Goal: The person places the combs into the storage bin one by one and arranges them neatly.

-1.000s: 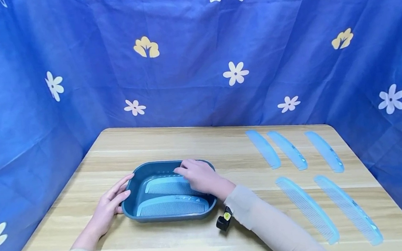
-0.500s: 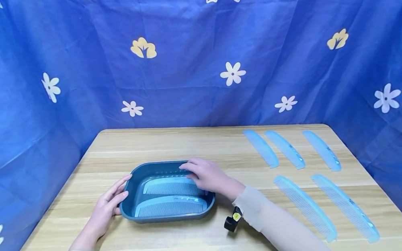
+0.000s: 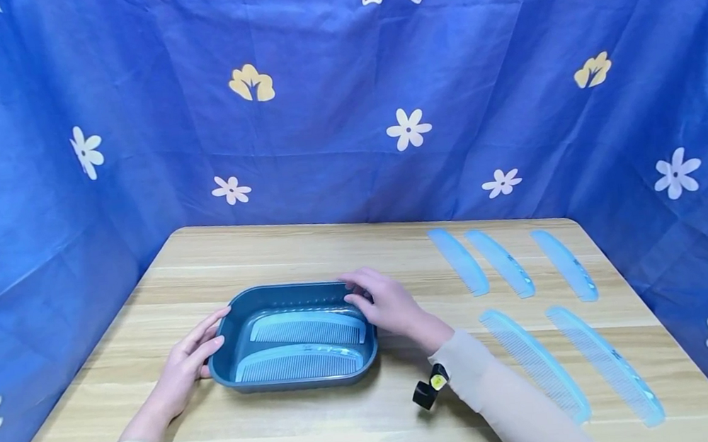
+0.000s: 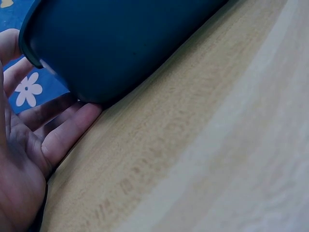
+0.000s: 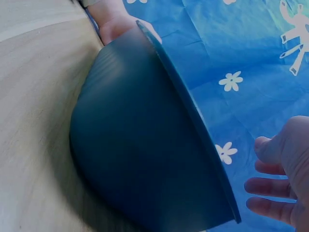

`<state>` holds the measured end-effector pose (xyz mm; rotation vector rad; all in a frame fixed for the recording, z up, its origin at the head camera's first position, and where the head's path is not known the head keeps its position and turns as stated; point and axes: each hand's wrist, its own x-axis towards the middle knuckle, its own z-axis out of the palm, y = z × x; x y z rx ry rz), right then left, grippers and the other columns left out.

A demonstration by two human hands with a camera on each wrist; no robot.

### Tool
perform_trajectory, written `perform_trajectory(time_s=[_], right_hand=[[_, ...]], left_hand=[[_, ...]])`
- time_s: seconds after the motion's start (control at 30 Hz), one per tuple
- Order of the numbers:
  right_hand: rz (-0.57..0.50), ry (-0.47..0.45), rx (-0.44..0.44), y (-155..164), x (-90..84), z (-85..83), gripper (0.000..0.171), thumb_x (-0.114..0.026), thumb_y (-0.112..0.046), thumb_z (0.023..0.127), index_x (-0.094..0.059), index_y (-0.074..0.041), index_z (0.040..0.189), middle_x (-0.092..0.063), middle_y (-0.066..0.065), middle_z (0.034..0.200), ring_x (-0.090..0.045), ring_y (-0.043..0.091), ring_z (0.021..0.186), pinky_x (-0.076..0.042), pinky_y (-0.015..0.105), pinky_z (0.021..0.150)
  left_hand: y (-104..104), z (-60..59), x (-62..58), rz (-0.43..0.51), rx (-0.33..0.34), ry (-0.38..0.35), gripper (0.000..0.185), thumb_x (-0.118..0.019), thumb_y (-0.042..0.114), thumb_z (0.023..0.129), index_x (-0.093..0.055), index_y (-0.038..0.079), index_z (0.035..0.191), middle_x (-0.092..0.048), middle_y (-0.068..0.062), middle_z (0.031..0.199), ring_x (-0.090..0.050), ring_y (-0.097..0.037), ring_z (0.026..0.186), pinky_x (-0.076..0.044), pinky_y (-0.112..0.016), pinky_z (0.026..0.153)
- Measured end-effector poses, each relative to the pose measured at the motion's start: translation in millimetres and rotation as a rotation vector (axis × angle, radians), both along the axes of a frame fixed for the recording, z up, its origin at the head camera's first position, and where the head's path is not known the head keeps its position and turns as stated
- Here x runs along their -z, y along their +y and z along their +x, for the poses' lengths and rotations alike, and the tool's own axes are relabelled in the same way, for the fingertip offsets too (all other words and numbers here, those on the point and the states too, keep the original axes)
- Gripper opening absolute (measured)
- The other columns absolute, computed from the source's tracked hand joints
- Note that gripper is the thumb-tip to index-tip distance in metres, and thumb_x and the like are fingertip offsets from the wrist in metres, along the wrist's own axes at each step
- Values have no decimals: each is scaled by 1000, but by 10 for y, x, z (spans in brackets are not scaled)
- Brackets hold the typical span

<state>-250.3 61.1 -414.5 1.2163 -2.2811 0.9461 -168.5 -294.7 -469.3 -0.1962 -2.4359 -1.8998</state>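
A dark teal plastic basin point(image 3: 296, 383) sits on the table, with two light blue combs lying lengthwise inside: a front comb point(image 3: 297, 363) and a back comb point(image 3: 307, 329). At its left end, my left hand point(image 3: 190, 354) touches the rim and outer wall with extended fingers. The left wrist view shows lower fingertips point(image 4: 89, 113) at the base of the basin. My right hand point(image 3: 387, 303) is over the back right corner, fingers loosely bent and holding nothing. In the right wrist view, the right fingers point(image 5: 268, 186) are apart from the basin's rim.
Several more blue combs lie on the right of the table, including a near-right comb point(image 3: 608, 367) and a far-back comb point(image 3: 459, 261). The wooden table point(image 3: 298, 440) is enclosed by a blue flowered curtain point(image 3: 330, 109). A black wrist camera point(image 3: 430, 386) is on the right wrist.
My right hand has drawn back to the right from over the back comb, uncovering its right end. The left hand stays at the basin; the combs inside lie as before.
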Motion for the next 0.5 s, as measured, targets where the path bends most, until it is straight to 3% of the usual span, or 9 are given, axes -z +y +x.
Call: perform_trajectory(time_s=[0.17, 0.5], right_hand=[[-38, -47, -3, 85, -12, 12, 31, -65, -7, 86, -61, -3, 117, -62, 5, 93, -55, 8, 78, -51, 28, 65], [-44, -125, 48, 289, -34, 51, 33, -65, -8, 87, -60, -5, 120, -62, 7, 96, -58, 10, 80, -50, 20, 67]], left_hand=[[-6, -1, -4, 2, 4, 0, 47, -46, 18, 98, -36, 17, 144, -40, -9, 130, -56, -6, 100, -55, -36, 62], [-10, -1, 5, -10, 0, 1, 47, -46, 19, 99, -35, 17, 144, -39, -10, 131, -54, -4, 101, -55, -35, 61]])
